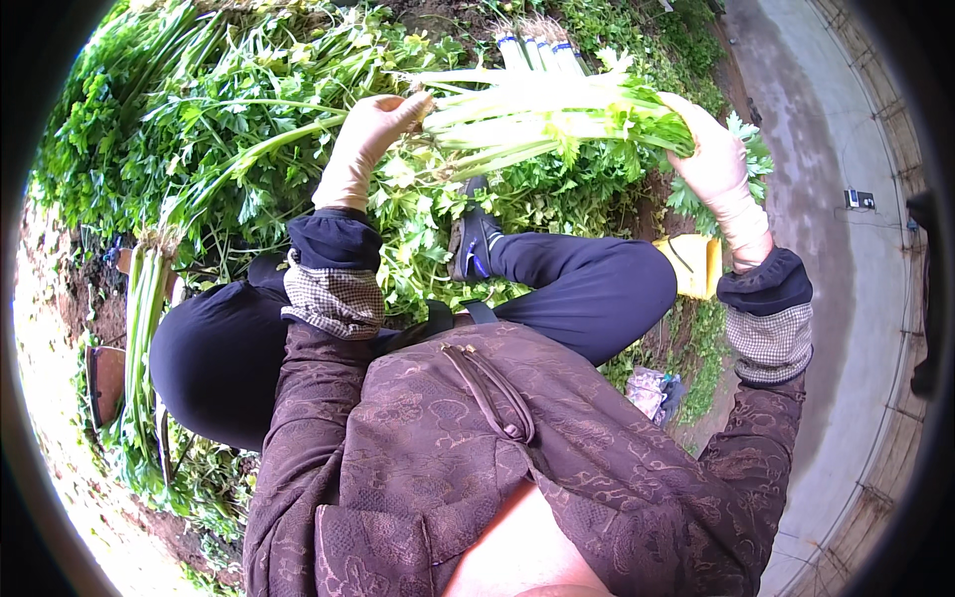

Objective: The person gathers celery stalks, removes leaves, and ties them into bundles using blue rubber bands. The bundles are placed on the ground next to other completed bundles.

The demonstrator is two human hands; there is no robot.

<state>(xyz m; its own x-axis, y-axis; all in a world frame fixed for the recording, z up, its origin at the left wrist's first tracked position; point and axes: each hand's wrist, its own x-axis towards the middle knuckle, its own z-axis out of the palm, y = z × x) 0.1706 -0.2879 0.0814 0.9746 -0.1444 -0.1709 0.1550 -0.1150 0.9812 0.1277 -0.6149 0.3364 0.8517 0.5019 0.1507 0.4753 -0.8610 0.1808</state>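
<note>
Stretched between my two gloved hands is a bunch of celery point(537, 112), its pale stalks lying roughly crosswise in front of me. My left hand point(377, 138) pinches the root end with thumb and fingers. At the leafy end, my right hand point(709, 149) is closed around the upper stalks and leaves. Beneath and beyond the bunch lie loose celery leaves point(418, 224). Past it stand several celery bundles point(541, 52) with blue ties and roots pointing away from me.
A large heap of celery point(112, 142) fills the far left. Another celery bunch point(145, 298) lies beside my left knee, near a brown object point(107, 380). A yellow object point(694, 265) sits by my right knee. A concrete strip point(821, 313) runs along the right.
</note>
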